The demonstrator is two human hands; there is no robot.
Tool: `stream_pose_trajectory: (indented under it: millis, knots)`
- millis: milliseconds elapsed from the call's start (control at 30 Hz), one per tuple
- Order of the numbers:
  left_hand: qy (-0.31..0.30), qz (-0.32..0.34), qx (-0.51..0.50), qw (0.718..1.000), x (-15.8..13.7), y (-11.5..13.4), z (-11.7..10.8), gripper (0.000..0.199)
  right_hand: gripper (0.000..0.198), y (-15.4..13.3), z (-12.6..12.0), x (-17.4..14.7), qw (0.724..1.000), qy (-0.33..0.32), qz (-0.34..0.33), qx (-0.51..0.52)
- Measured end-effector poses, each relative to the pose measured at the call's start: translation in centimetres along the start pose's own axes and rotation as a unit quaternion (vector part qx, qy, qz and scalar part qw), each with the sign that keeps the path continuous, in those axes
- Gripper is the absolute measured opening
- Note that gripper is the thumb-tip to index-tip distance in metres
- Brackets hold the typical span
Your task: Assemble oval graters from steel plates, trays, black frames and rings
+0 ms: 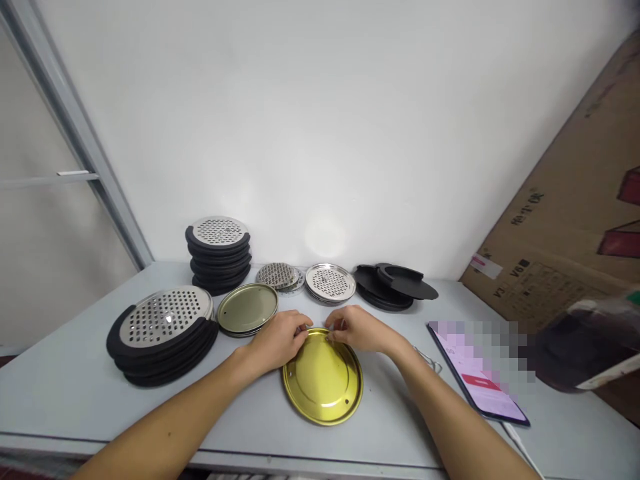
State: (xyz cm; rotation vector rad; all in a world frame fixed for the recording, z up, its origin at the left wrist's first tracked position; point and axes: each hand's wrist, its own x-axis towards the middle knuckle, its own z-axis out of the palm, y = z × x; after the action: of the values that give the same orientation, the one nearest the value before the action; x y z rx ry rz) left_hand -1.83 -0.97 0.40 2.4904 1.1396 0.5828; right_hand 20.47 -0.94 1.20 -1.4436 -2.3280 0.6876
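One phone [477, 378] lies right of the yellow disc [323, 377].

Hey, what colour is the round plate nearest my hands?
The round plate is shiny yellow-gold, best seen in the head view.

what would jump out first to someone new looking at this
Probably the shiny gold disc in the lower middle, with the left hand and right hand at its far rim. Next, perhaps, two black stacks with perforated metal tops at left: a tall stack by the wall and a lower stack nearer. The lit phone lies at right.
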Motion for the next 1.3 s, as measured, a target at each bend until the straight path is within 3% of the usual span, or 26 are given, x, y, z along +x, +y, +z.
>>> stream_pose_trajectory:
  millis: [133, 400, 767, 1000, 1300]
  knots:
    - [-0.004, -0.017, 0.03, 0.999, -0.1, -0.4, 0.2, 0.028, 0.022, 0.0, -1.2, -0.7, 0.997, -0.065, 0.034, -0.02]
    - [-0.003, 0.002, 0.023, 1.0, 0.1, -0.2, 0.2, 0.019, 0.027, -0.2, 0.5, 0.0, 1.0, 0.017, -0.018, -0.009]
    - [0.005, 0.005, -0.009, 1.0, 0.6, -0.3, 1.3, 0.015, 0.031, 0.3, 0.8, 0.3, 0.999, 0.015, -0.043, 0.014]
    - [0.01, 0.027, 0.071, 0.997, 0.1, 0.2, 1.7, 0.019, 0.031, 0.5, 1.2, 0.3, 0.998, 0.026, -0.057, 0.005]
    - [0.015, 0.039, 0.101, 0.994, 0.0, 0.5, 2.1, 0.024, 0.03, 0.6, 1.3, 0.5, 0.997, 0.023, -0.07, -0.006]
